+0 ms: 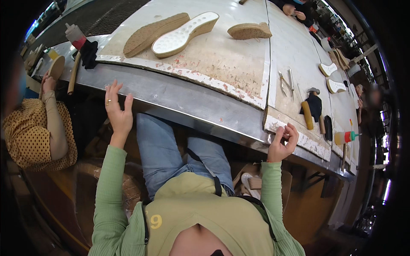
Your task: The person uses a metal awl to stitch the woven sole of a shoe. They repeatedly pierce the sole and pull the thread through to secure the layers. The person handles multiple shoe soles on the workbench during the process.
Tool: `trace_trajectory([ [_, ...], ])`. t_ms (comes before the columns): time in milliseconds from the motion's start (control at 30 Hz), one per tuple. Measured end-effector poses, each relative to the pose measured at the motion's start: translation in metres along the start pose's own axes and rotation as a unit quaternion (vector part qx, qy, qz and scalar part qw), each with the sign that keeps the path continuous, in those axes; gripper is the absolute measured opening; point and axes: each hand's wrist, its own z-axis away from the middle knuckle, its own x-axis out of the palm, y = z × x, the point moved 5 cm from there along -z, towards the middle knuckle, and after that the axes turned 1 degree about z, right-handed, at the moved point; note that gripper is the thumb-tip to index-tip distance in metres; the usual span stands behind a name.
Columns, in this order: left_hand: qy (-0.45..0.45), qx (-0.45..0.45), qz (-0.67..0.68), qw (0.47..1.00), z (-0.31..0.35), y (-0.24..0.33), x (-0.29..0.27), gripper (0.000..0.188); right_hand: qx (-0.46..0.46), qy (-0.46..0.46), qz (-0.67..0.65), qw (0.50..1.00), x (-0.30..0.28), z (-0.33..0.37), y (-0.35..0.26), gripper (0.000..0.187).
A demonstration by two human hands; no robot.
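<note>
My left hand (118, 112) hovers at the metal front edge of the bench, a ring on one finger, its fingers spread with nothing in them. At the right, my right hand (283, 143) rests by the front edge of a white board (299, 138), fingers loosely curled and apart from the thumb, apparently empty. Beyond the left hand, a brown wedge shoe sole (156, 34) lies beside a wedge sole with a white dimpled top (185, 35). Another brown wedge sole (250, 31) sits farther right. Neither hand touches these soles.
Right of me lie pointed metal tools (284, 84), a hammer (314, 91) with black cloth, a yellow roll-like piece (306, 115) and a red-capped bottle (345, 137). A co-worker (38, 132) sits at the left holding a sole (57, 67). More soles (335, 85) lie far right.
</note>
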Motion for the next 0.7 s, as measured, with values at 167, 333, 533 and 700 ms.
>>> trace_trajectory([
  [167, 0.041, 0.029, -0.041, 0.998, 0.016, -0.031, 0.042, 0.054, -0.034, 0.0, 0.074, 0.997, 0.008, -0.002, 0.0, 0.012],
  [333, 0.113, 0.023, 0.005, 0.993, 0.024, -0.034, 0.061, 0.055, -0.04, -0.034, 0.145, 0.988, 0.005, -0.004, 0.004, 0.011],
  [533, 0.16, 0.08, 0.009, 0.984, 0.02, -0.032, 0.059, 0.053, -0.02, -0.048, 0.171, 0.984, 0.006, -0.001, 0.004, 0.008],
  [700, 0.179, 0.084, 0.003, 0.98, 0.021, -0.034, 0.056, 0.054, -0.025, -0.058, 0.152, 0.986, 0.002, 0.0, 0.015, 0.005],
])
